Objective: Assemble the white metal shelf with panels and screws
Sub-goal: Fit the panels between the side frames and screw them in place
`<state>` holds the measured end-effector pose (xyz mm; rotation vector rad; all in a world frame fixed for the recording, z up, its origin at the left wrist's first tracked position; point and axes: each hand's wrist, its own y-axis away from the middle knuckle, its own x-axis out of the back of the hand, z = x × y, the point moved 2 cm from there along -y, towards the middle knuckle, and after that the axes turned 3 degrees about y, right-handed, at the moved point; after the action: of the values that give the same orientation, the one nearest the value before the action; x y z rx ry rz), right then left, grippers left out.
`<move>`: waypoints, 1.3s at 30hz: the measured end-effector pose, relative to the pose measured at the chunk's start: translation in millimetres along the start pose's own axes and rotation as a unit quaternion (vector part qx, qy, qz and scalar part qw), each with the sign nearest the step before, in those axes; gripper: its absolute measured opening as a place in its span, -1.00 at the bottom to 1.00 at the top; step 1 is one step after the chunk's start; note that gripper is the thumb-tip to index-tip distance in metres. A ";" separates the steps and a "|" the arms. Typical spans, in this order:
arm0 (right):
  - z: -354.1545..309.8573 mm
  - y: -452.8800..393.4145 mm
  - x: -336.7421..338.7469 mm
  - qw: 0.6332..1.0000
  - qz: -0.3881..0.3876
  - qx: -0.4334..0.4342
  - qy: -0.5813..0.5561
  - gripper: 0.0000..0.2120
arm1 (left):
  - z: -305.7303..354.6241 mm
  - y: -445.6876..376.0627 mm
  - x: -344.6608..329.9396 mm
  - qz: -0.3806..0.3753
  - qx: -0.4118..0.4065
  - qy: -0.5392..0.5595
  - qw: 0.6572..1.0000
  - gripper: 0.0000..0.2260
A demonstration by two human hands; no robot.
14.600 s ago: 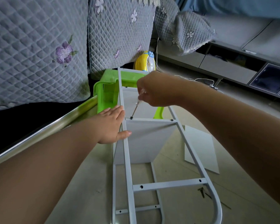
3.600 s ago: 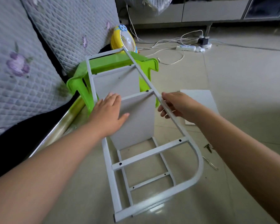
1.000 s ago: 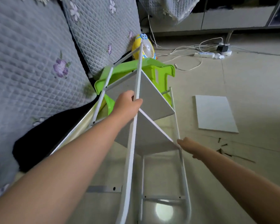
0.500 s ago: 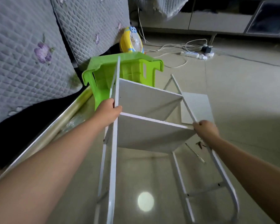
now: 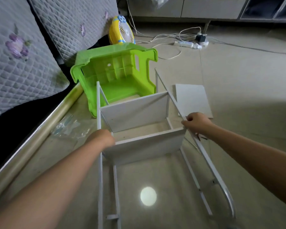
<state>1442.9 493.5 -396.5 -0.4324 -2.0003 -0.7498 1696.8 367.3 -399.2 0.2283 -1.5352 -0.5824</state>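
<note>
The white metal shelf frame (image 5: 208,164) lies on its side on the floor, its open side facing up. Two white panels are fixed between its side rails: a near panel (image 5: 144,146) and a far panel (image 5: 134,111). My left hand (image 5: 102,138) grips the left rail where the near panel meets it. My right hand (image 5: 195,121) grips the right rail beside the near panel's other end. A loose white panel (image 5: 193,100) lies flat on the floor to the right of the frame. Small dark screws (image 5: 203,138) show on the floor under my right wrist.
A green plastic stool (image 5: 116,71) lies tipped over just beyond the frame. A yellow fan (image 5: 122,32) stands behind it. A quilted grey sofa (image 5: 23,60) with a metal edge strip (image 5: 40,133) runs along the left. Cables and a power strip (image 5: 185,43) lie at the back. Clear plastic wrap (image 5: 68,128) lies left of the frame.
The frame has been turned and lowered, so that both panels now stand on edge on the floor. Both hands keep their hold on the rails.
</note>
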 end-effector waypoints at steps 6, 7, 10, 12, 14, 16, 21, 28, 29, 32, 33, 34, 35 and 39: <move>16.2 -3.3 -18.1 0.982 -0.108 -0.025 -0.153 -0.74 | 47.3 4.4 0.6 0.074 -0.084 -0.078 0.991 -0.67; 20.3 -7.3 -19.9 0.979 -0.116 -0.027 -0.167 -0.73 | 60.7 2.6 -0.6 0.074 -0.112 -0.063 0.989 -0.69; 34.3 -18.8 -27.4 0.976 -0.129 -0.036 -0.174 -0.70 | 104.1 -0.2 -9.7 0.072 -0.183 -0.021 0.980 -0.73; 43.3 -22.8 -35.4 0.976 -0.147 -0.037 -0.158 -0.73 | 132.2 0.3 -18.4 0.058 -0.210 0.014 0.976 -0.68; 54.1 -23.2 -46.4 0.977 -0.175 -0.034 -0.120 -0.75 | 157.3 0.3 -30.2 0.031 -0.219 0.056 0.974 -0.63; 65.2 -23.1 -56.9 0.975 -0.206 -0.027 -0.081 -0.75 | 179.1 -1.9 -42.7 0.001 -0.206 0.101 0.973 -0.62; 88.3 -27.8 -65.2 0.969 -0.239 -0.016 -0.058 -0.72 | 210.1 -3.2 -62.5 -0.014 -0.138 0.165 0.977 -0.67; 89.3 -23.6 -57.5 0.975 -0.215 0.020 -0.058 -0.73 | 201.2 7.8 -38.6 0.045 -0.151 0.157 0.975 -0.93; 84.5 -21.8 -56.2 0.976 -0.212 0.037 -0.038 -0.72 | 195.8 8.6 -33.6 0.050 -0.159 0.160 0.973 -0.92; 71.8 -14.5 -56.4 0.975 -0.210 0.078 0.002 -0.47 | 176.2 14.1 -16.9 0.047 -0.185 0.196 0.962 -0.81; 68.3 -11.1 -56.8 0.972 -0.221 0.079 -0.009 -0.35 | 168.1 16.6 -10.5 0.043 -0.192 0.219 0.956 -0.77; 66.3 -7.5 -57.2 0.969 -0.236 0.072 -0.029 -0.26 | 161.3 17.8 -4.6 0.039 -0.196 0.247 0.948 -0.77; 61.2 -2.9 -57.2 0.965 -0.252 0.062 -0.046 -0.21 | 150.5 19.8 4.0 0.041 -0.197 0.280 0.939 -0.80; 38.5 9.3 -57.8 0.946 -0.277 0.042 -0.162 -0.28 | 110.2 24.0 33.7 0.052 -0.206 0.343 0.915 -0.82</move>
<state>1452.9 525.6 -457.9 0.0812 -2.4946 -0.9751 1592.2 395.0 -352.8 0.0155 -0.7166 -0.6400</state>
